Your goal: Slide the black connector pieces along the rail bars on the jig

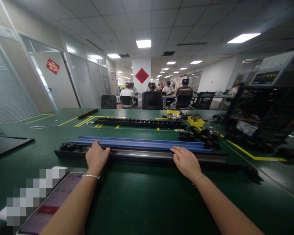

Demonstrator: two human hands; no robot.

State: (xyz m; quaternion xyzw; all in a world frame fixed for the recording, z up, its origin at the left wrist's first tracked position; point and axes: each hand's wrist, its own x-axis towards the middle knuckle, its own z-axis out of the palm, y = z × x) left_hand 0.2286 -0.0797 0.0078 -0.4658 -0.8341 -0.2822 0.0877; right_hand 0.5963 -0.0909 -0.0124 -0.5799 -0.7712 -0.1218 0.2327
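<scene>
A long black channel rail [142, 154] with a shiny inner face lies crosswise in front of me. My left hand [97, 157] is at its left part, fingers curled, with a small black part [104, 147] showing between thumb and fingers. Several similar black parts [69, 146] sit at the rail's left end. My right hand [186, 162] rests on the right part of the rail, its fingers stretched out flat toward the far edge and nothing visible in them. Just behind the rail lie blue strips [142, 141], close to the fingertips of both hands.
A black rail full of small parts [142, 123] lies farther back. Loose black parts [208, 137], a yellow bin [196, 122] and a metal bowl [173, 116] are at right, beside a black open-sided case [250, 114]. A phone [51, 202] lies front left. Several people sit beyond.
</scene>
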